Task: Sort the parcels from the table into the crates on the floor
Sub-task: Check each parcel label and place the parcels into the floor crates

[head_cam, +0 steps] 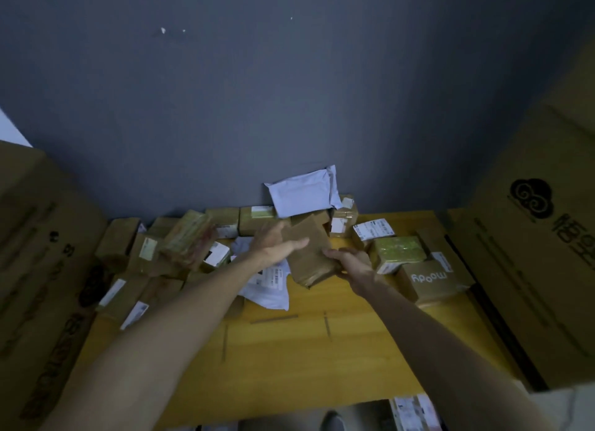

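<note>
Above the table [289, 350], left hand [273, 241] and right hand [351, 264] clasp the parcel [309, 253].

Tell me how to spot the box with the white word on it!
Find the yellow table and follow it to its right edge, beside the big carton. The brown box sits there, nearer you than the green-wrapped parcel. Only it has white letters, moody, printed across its top, upside down.
</note>
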